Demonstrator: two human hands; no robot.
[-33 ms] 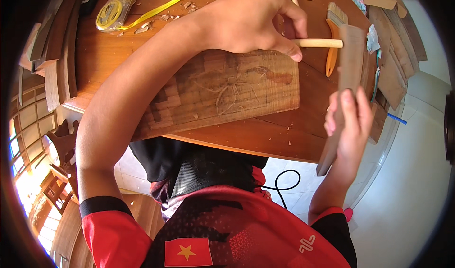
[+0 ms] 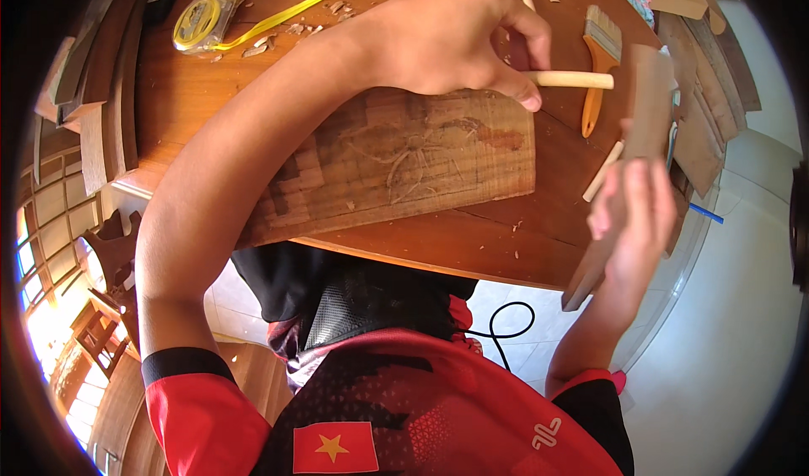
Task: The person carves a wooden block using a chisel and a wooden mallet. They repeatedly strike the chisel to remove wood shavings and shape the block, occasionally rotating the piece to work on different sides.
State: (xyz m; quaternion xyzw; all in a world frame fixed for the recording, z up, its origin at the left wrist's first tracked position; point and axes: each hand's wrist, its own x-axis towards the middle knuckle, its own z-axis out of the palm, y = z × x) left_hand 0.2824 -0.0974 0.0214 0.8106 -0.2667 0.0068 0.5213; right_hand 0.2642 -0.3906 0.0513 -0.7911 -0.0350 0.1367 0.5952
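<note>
My left hand (image 2: 455, 42) is closed around a chisel, whose round pale handle (image 2: 573, 80) sticks out to the right past my thumb; its blade is hidden behind the hand. This hand lies over the far edge of a thick wooden board (image 2: 362, 181) with lines of a design carved or drawn on it. My right hand (image 2: 636, 206) grips a long wooden bar (image 2: 652, 109), blurred by motion, held upright a little right of the chisel handle's end and apart from it.
A flat brush (image 2: 600, 55) with an orange handle lies beyond the bar. Pale wooden sticks (image 2: 603, 171) rest nearby. At the far left are a yellow tape measure (image 2: 202, 21) and wood shavings (image 2: 257, 46). Stacked planks (image 2: 699, 97) stand at the right; the table's near edge curves below the board.
The wooden bar in my right hand has swung right, away from the chisel handle, uncovering a pale stick on the table. My left hand has barely moved.
</note>
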